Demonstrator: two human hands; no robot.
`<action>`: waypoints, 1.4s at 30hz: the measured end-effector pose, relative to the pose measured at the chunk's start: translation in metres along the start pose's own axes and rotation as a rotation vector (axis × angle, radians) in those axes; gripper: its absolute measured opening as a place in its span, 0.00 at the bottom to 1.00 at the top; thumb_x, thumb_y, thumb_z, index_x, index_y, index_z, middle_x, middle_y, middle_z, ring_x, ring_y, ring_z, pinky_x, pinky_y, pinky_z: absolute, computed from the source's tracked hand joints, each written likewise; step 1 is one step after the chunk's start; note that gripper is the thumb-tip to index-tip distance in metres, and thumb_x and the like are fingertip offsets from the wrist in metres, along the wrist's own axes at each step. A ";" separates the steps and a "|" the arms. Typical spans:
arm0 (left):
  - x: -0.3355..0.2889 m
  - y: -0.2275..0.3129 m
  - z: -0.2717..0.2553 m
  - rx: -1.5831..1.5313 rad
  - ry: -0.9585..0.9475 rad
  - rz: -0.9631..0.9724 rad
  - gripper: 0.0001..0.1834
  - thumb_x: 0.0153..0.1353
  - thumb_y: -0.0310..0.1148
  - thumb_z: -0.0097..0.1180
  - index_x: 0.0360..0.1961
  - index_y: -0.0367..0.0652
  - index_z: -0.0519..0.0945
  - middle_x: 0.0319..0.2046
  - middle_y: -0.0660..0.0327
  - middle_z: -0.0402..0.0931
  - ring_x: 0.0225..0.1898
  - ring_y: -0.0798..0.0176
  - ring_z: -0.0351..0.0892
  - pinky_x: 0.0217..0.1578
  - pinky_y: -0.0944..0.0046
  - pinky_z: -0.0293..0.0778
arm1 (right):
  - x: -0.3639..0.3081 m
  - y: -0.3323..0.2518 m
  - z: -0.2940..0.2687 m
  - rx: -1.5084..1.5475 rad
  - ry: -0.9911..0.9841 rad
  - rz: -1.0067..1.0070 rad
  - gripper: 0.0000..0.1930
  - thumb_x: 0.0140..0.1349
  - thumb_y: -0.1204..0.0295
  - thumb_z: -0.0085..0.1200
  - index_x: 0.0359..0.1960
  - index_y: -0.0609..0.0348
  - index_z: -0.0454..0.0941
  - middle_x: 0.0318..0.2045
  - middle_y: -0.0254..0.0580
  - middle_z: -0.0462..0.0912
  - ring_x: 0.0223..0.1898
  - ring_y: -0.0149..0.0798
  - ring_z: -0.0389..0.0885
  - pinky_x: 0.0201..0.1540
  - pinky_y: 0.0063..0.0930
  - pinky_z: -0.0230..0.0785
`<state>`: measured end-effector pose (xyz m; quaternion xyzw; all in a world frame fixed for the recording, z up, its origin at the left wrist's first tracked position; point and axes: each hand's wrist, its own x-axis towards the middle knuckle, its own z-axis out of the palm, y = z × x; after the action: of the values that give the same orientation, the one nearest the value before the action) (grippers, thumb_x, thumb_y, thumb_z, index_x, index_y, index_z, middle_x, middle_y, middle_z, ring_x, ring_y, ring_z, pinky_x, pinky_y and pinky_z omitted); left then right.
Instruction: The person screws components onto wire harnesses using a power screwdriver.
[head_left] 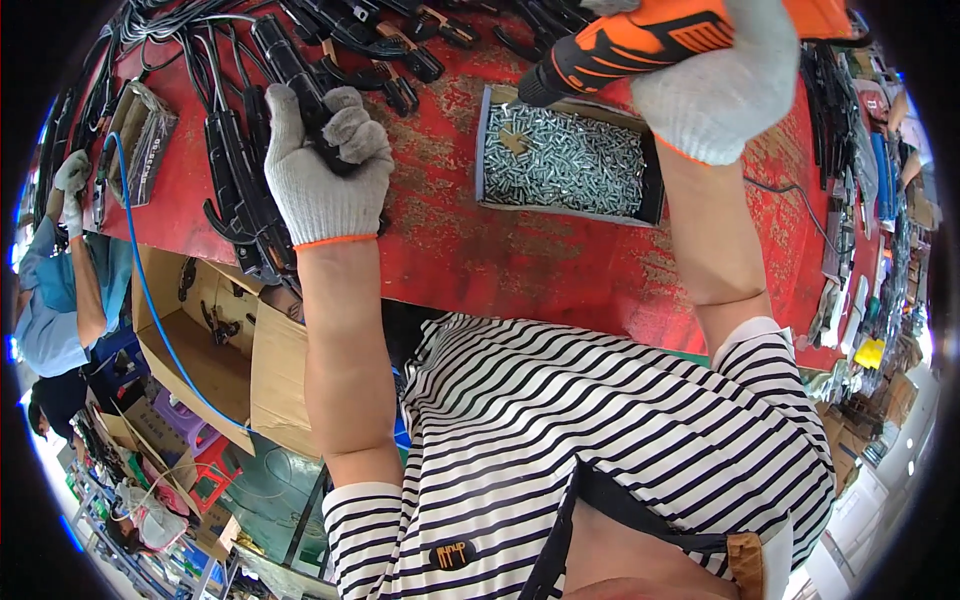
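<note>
My left hand [330,170], in a white knit glove with an orange cuff, is closed around a black handle [285,60] that looks like part of a welding electrode holder; its thumb is raised along the side. In my right hand [715,100], gloved the same way, is an orange-and-black power screwdriver [640,45]. The black nose of this tool points down left, over the far left rim of a cardboard box [550,213] full of small silvery screws [570,160]. Any bit at the tip is hidden. More black electrode holders [250,185] lie beside my left hand.
The worn red tabletop [480,265] carries black clamps with copper-coloured jaws [400,50] at the far side. Cables [190,25] and a small carton [145,150] lie far left. A blue hose [140,260] hangs past an open cardboard box [200,350]. A co-worker's gloved hand [72,180] is at far left.
</note>
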<state>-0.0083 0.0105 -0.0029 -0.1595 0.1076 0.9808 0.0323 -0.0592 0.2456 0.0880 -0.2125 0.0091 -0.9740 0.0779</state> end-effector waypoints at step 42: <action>-0.005 0.006 -0.007 0.052 0.118 0.123 0.12 0.72 0.44 0.61 0.44 0.50 0.76 0.29 0.63 0.75 0.23 0.70 0.68 0.20 0.69 0.60 | 0.041 0.115 0.048 -0.957 -0.071 -0.219 0.17 0.69 0.56 0.60 0.40 0.59 0.77 0.31 0.40 0.81 0.24 0.35 0.81 0.28 0.31 0.78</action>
<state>-0.0025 0.0027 -0.0062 -0.2094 0.1443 0.9667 -0.0302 -0.0589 0.1260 0.1421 -0.2574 0.4306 -0.8551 -0.1308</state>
